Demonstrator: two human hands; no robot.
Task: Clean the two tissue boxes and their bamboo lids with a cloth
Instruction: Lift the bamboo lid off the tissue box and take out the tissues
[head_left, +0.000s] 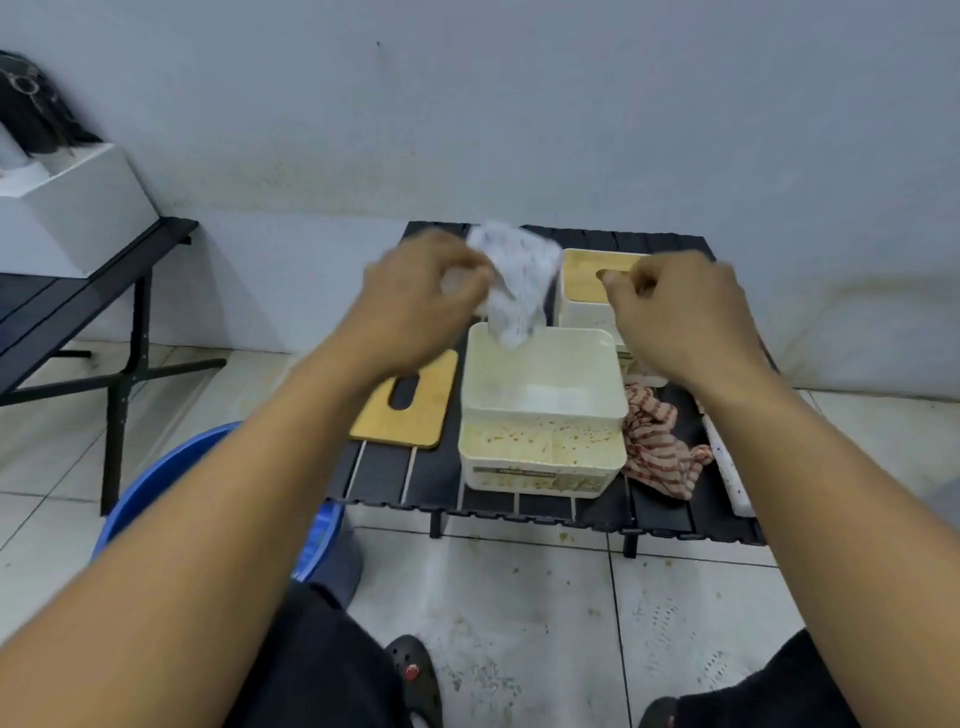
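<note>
White cloth (514, 280) pinched in left hand (415, 301), dangling over open box (540, 452); right hand (675, 317) curled, empty, beside.

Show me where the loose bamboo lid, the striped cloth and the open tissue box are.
loose bamboo lid (400, 430): head view, bare wood below its slot.
striped cloth (655, 448): head view, middle of its crumpled folds.
open tissue box (540, 442): head view, its stained near wall.
</note>
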